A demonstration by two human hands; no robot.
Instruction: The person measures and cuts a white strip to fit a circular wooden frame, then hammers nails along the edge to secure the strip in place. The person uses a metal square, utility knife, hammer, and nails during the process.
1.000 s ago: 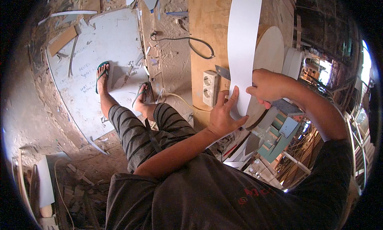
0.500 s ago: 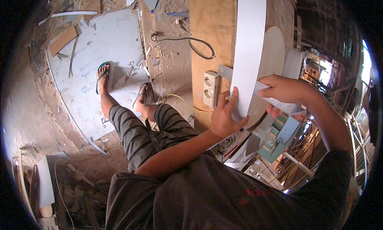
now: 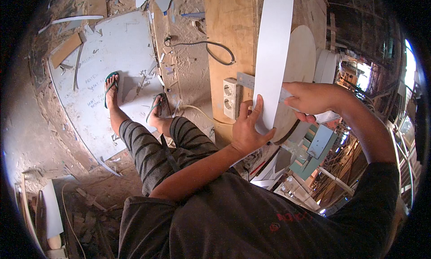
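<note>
A long white strip (image 3: 276,39) lies along the wooden bench. My left hand (image 3: 251,128) rests against its near end, index finger stretched along the strip and thumb spread, the other fingers partly curled. At the strip's right side my right hand (image 3: 312,98) is closed round a tool with a flat metal blade (image 3: 245,80). The blade's squared end sticks out past the left edge of the strip, while its middle is hidden behind the strip. A pale, shiny part of the tool shows below my right hand; its exact kind is unclear.
A white double socket block (image 3: 231,97) sits on the wooden bench (image 3: 231,25) beside the blade's end. A black cord (image 3: 221,57) loops nearby. A rounded pale board (image 3: 301,52) lies right of the strip. Offcuts surround a large white sheet (image 3: 125,43) underfoot.
The whole view has shifted slightly left. The blade's end shows a little farther out past the strip's left edge. My left hand keeps its place on the strip.
</note>
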